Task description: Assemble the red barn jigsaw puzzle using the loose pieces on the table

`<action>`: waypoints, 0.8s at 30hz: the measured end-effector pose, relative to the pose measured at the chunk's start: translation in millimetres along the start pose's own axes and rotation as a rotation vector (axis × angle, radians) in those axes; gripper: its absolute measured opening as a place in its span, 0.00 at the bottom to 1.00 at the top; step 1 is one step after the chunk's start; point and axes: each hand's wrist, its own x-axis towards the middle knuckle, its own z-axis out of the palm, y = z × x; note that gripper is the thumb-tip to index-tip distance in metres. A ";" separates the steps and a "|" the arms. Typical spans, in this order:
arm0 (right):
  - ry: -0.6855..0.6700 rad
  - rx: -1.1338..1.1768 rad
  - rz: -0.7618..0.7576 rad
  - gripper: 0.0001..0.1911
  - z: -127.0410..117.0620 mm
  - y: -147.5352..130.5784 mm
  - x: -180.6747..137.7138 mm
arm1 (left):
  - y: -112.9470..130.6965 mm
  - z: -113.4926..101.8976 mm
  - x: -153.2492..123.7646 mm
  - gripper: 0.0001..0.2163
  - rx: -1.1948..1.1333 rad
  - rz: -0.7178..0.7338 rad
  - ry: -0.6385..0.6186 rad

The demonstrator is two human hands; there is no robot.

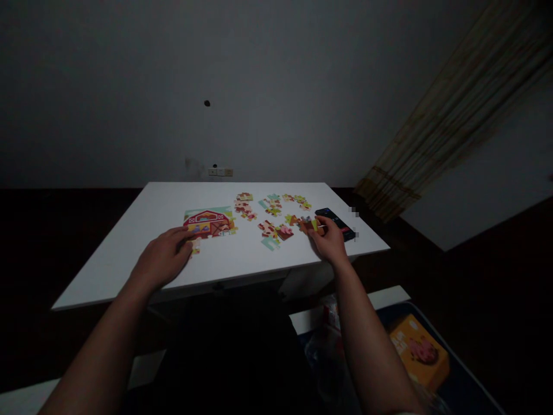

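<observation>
A partly joined jigsaw puzzle (208, 218) with a red barn picture lies on the left half of the white table. My left hand (162, 256) rests at its lower left edge, fingers stretched onto the pieces. Part of the puzzle is hidden beneath those fingers. On the right, my right hand (332, 241) pinches a brown and green puzzle piece (314, 225) between thumb and fingers, just above the tabletop. Loose puzzle pieces (270, 229) lie in groups between the hands, and more pieces (244, 206) are farther back.
A dark phone (337, 222) lies beside my right hand, near the right edge of the white table (129, 248). Below on the right, a yellow box (418, 351) sits in a dark blue container. A curtain (415, 132) hangs by the pale wall behind.
</observation>
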 end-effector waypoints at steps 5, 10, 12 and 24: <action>0.004 0.053 0.077 0.23 -3.3 -7.7 -1.8 | 1.1 -0.4 -0.2 0.24 -0.014 -0.013 -0.004; 0.015 0.031 0.088 0.21 -3.2 -11.4 -2.5 | 4.1 -2.4 -0.7 0.26 -0.003 -0.028 -0.017; 0.022 0.029 0.076 0.21 -2.1 -9.5 -2.6 | 5.5 -3.1 -1.4 0.25 0.000 -0.029 -0.020; 0.103 0.074 0.058 0.24 2.1 -1.9 -4.4 | 10.0 -6.5 -7.0 0.23 -0.038 0.002 -0.006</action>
